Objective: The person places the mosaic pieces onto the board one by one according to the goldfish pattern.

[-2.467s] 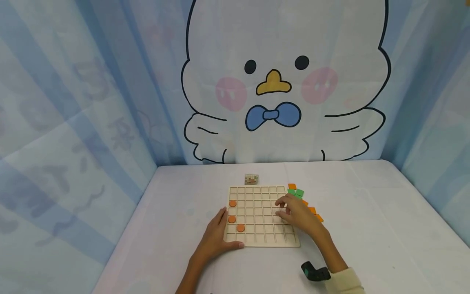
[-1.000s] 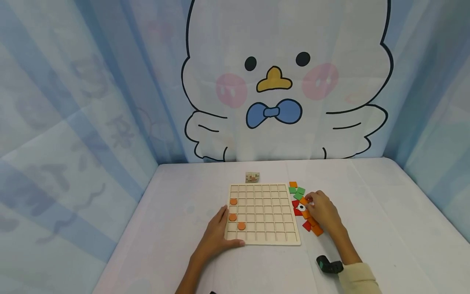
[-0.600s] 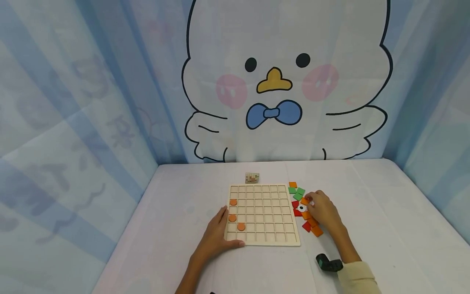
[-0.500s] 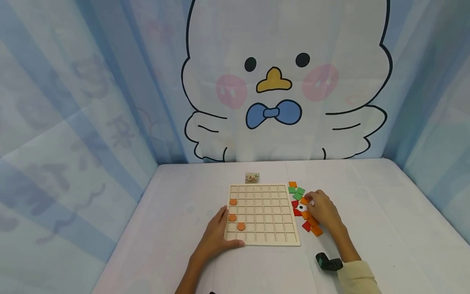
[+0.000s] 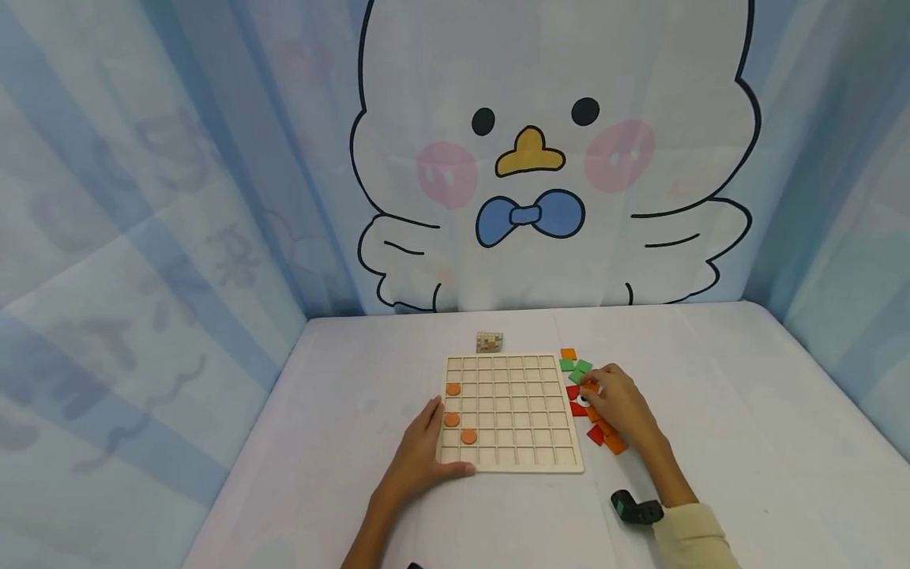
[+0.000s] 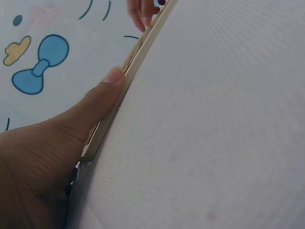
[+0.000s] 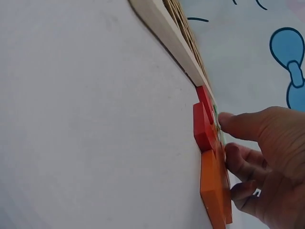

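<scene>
A pale wooden grid board [image 5: 512, 442] lies on the table with three orange discs in its left columns, among them one disc [image 5: 468, 436]. My left hand [image 5: 419, 454] rests at its lower left corner, fingers along the left side and thumb on the front edge [image 6: 107, 88]. At the board's right side my right hand [image 5: 618, 403] reaches over loose pieces, fingers loosely bent. Its fingertips partly cover a white round piece with a dark centre [image 5: 584, 401]. Under and around it are orange tiles [image 5: 614, 443] and red tiles [image 7: 202, 126]. No piece shows clear of the table in its fingers.
Green tiles [image 5: 583, 366] and one orange tile [image 5: 568, 353] lie by the board's upper right corner. A small patterned card [image 5: 489, 342] is behind the board. A black wrist device [image 5: 635, 508] sits by the right sleeve. A cartoon-printed curtain [image 5: 526, 261] closes the back.
My right hand went from over the board's right columns to the loose pieces, then shifted slightly left over the white round piece. The left hand and the discs stay in place.
</scene>
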A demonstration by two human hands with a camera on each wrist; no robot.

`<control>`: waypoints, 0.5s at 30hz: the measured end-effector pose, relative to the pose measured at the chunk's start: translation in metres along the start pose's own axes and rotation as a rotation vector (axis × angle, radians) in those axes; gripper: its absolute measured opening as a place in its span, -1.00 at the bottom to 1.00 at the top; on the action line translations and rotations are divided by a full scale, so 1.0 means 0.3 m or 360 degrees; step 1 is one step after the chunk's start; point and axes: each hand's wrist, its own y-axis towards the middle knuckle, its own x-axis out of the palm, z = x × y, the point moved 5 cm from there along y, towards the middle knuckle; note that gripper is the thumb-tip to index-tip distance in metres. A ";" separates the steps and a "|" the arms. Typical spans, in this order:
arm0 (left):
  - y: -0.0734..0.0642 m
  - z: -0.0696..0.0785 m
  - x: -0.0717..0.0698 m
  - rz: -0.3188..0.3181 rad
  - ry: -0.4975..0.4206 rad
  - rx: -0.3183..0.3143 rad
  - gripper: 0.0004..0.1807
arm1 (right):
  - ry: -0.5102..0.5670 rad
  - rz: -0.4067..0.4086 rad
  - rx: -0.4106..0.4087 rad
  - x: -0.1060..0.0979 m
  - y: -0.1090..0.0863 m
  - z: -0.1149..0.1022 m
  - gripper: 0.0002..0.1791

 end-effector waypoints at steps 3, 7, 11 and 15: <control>0.000 0.002 0.002 -0.0004 0.0005 0.0005 0.39 | -0.0001 -0.0029 -0.0042 0.010 0.002 -0.006 -0.72; -0.001 0.005 0.002 -0.0005 0.0005 0.0004 0.39 | -0.0040 -0.0084 -0.0066 0.024 0.011 -0.013 -0.72; -0.003 0.004 0.000 0.0002 0.0002 -0.0009 0.39 | -0.0073 -0.0099 -0.0031 0.027 0.022 -0.019 -0.71; -0.003 0.002 0.000 0.0012 0.0010 -0.0010 0.39 | -0.0111 -0.0093 0.0048 0.024 0.023 -0.022 -0.70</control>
